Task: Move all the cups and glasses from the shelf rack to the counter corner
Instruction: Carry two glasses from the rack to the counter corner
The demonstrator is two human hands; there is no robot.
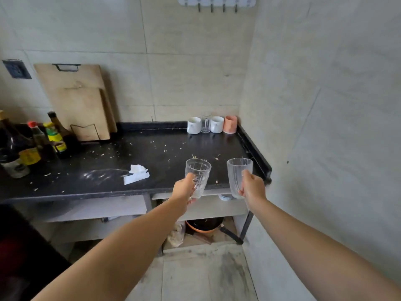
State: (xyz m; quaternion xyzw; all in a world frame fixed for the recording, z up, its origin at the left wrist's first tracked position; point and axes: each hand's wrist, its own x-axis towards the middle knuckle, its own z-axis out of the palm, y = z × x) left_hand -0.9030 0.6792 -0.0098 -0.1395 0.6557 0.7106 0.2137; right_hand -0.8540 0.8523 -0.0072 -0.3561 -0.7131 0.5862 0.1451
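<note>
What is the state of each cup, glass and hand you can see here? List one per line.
left hand: grips a patterned glass, upright, empty
right hand: grips a ribbed glass, upright, empty
two white mugs: stand on the counter at the back corner
small clear glass: upright between the mugs
pink cup: upright, nearest the corner

Left arm: bare, stretched forward from lower left.
Left grip (184, 187): fingers curled round a patterned glass (198, 173), held upright.
Right arm: bare, stretched forward from lower right.
Right grip (252, 187): clasps a ribbed glass (237, 172), upright.
</note>
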